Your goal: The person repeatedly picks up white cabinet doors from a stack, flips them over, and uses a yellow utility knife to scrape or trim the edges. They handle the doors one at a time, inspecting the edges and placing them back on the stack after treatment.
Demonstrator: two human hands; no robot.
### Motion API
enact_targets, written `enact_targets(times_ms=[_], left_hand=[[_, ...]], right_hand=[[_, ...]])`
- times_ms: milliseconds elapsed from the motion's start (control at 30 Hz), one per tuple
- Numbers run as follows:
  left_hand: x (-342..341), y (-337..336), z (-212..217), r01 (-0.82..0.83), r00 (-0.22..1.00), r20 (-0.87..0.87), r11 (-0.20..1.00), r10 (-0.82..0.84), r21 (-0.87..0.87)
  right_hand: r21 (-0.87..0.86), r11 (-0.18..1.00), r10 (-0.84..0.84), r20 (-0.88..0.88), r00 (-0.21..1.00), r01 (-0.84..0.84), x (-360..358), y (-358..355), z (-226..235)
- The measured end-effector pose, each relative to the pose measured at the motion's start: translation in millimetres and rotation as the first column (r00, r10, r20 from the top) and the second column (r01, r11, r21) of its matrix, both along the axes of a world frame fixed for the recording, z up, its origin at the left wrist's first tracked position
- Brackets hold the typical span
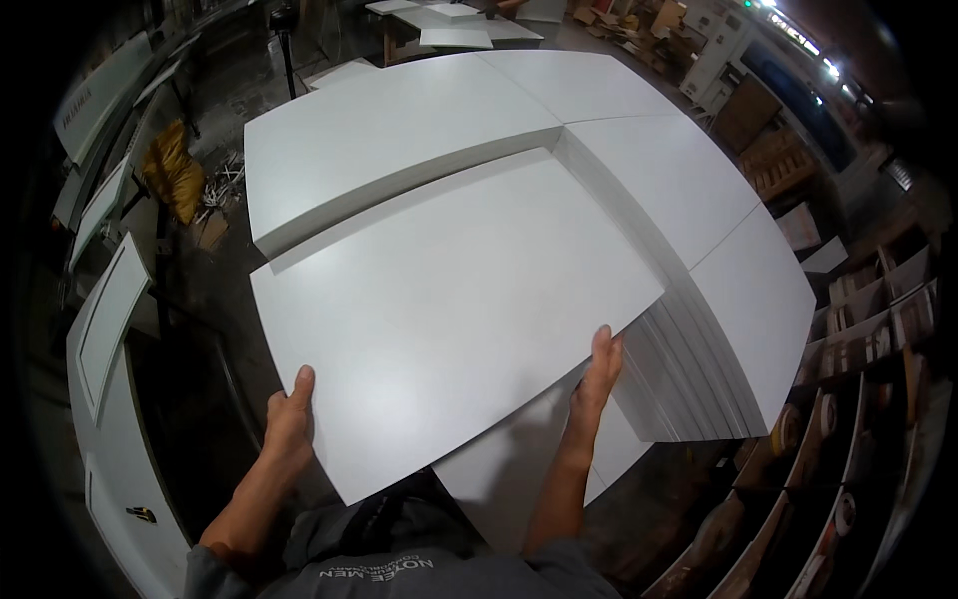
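Overhead, the head view shows a large white panel (449, 319) held at the middle of the picture. Left hand (289, 424), at seven o'clock, grips its near left edge, thumb on top and fingers tucked beneath. Right hand (599, 374), at five o'clock, clasps the near right edge, fingers curled over the rim. Under the panel lies another white sheet (519, 464). Stacks of white panels (399, 140) fill eleven to three o'clock, one stack's layered edges (689, 379) just beside the right hand. At nine o'clock stands a white door (105, 319); at four o'clock, shelves (858, 399).
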State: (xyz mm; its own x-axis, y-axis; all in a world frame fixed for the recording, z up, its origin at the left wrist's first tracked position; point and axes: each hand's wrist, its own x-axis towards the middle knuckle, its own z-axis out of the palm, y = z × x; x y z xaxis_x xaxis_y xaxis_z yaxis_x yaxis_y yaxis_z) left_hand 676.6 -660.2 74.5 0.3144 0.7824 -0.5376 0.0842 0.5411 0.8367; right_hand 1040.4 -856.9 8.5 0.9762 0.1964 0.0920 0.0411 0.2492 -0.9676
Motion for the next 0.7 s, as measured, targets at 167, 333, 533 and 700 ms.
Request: enact_targets(times_ms=[167,333,533,700], left_hand=[[23.4,12.6,-19.8,-0.094,0.988,-0.121,0.995,0.097,0.03],[42.7,5.7,12.3,-0.041,0.948,-0.312,0.995,0.067,0.089],[-6.2,22.4,-32.6,0.214,0.973,-0.117,0.966,-0.198,0.143],[-137.6,96.5,-44.5,0.32,0.921,0.283,0.934,-0.268,-0.159]], right_hand=[[-0.16,0.983,-0.084,0.014,0.996,0.085,26.6,23.9,-15.2],[-0.52,0.785,-0.035,0.504,0.863,0.336,76.6,-26.5,-87.9],[-0.17,0.976,0.133,-0.021,0.991,-0.135,-37.5,29.0,22.4],[-0.398,0.858,0.406,0.137,0.904,-0.325,-256.8,146.9,10.5]])
